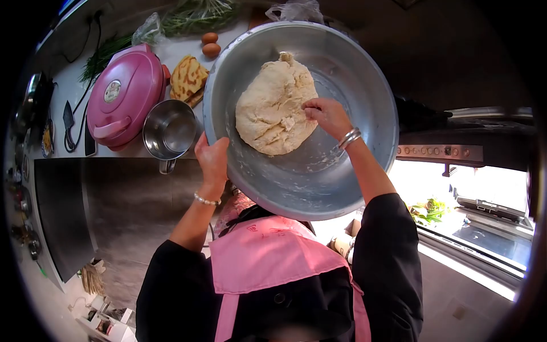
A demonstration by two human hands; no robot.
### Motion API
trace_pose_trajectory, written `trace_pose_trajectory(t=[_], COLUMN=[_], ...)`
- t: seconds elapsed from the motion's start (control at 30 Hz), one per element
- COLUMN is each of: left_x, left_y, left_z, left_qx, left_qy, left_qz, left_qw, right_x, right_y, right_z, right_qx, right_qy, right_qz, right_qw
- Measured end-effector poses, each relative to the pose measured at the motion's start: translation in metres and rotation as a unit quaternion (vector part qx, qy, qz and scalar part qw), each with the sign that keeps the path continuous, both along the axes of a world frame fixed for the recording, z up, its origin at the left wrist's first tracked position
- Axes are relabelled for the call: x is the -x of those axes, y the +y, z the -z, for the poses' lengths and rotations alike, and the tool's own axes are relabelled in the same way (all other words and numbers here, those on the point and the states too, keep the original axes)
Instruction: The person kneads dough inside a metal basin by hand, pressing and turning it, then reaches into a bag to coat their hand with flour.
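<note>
A wide grey metal basin (pixel 353 85) holds a large, rough lump of pale dough (pixel 270 108), lying toward its left side. My left hand (pixel 212 158) grips the basin's lower left rim, with the thumb at the edge and the other fingers partly hidden beneath. On the dough's right side is my right hand (pixel 327 115), its fingers pinched together at the surface; whether dough is between them is hard to see. Smears of flour or dough mark the basin's bottom. A steel cup with a handle (pixel 170 130) stands just left of my left hand.
On the counter at the left are a pink electric pan (pixel 126 94), folded flatbread (pixel 188 78), two brown eggs (pixel 211 49), green herbs (pixel 196 17) and a dark-bladed tool (pixel 68 117). A panel with knobs (pixel 439 151) and leafy greens (pixel 430 211) are at the right.
</note>
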State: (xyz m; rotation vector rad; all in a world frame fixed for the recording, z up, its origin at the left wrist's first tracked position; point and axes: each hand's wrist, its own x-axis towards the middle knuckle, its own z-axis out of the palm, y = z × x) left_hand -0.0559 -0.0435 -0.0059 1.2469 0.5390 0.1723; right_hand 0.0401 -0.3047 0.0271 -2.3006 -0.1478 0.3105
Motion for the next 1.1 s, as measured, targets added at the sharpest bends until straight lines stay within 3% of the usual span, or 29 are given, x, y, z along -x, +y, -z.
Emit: trace_pose_trajectory(t=[0.1, 0.2, 0.3, 0.4, 0.5, 0.6, 0.7, 0.73, 0.83, 0.87, 0.97, 1.1], left_x=[-0.001, 0.0, 0.0, 0.003, 0.002, 0.0, 0.002, 0.002, 0.001, 0.002, 0.003, 0.002], left_y=[-0.002, -0.001, 0.0, 0.0, 0.002, 0.0, 0.002, 0.002, 0.0, 0.001, 0.002, 0.002], left_z=[0.0, 0.001, -0.002, 0.0, 0.005, 0.006, 0.001, 0.0, 0.002, 0.002, 0.002, 0.004], left_qx=[0.002, -0.009, -0.017, -0.011, 0.008, 0.025, 0.014, 0.003, -0.016, -0.022, -0.03, -0.035], left_qy=[0.002, 0.013, 0.01, 0.005, 0.008, -0.006, 0.009, 0.016, 0.021, 0.024, 0.014, 0.016], left_qz=[-0.003, 0.003, 0.007, 0.013, 0.012, 0.006, 0.01, 0.012, 0.018, 0.018, 0.021, 0.024], left_qw=[1.0, 1.0, 1.0, 1.0, 1.0, 1.0, 1.0, 1.0, 0.999, 0.999, 0.999, 0.999], right_x=[-0.009, -0.013, -0.019, -0.001, 0.017, 0.049, 0.069, 0.075, 0.086, 0.088, 0.077, 0.087], right_y=[0.01, 0.02, 0.015, -0.009, -0.074, -0.134, -0.123, -0.112, -0.098, -0.097, -0.082, -0.087], right_z=[-0.006, -0.007, 0.009, -0.011, -0.008, 0.063, 0.091, 0.085, 0.063, 0.062, 0.051, 0.065], right_qx=[-0.003, 0.071, 0.055, -0.011, 0.171, 0.249, 0.198, 0.191, 0.199, 0.181, 0.18, 0.195], right_qy=[0.016, -0.05, -0.099, -0.106, 0.132, -0.007, -0.122, -0.023, 0.076, 0.049, -0.042, -0.007], right_qz=[-0.017, -0.05, -0.12, -0.012, -0.02, -0.009, -0.029, -0.043, -0.152, -0.086, -0.156, -0.208], right_qw=[1.0, 0.995, 0.986, 0.994, 0.976, 0.968, 0.972, 0.98, 0.965, 0.978, 0.97, 0.958])
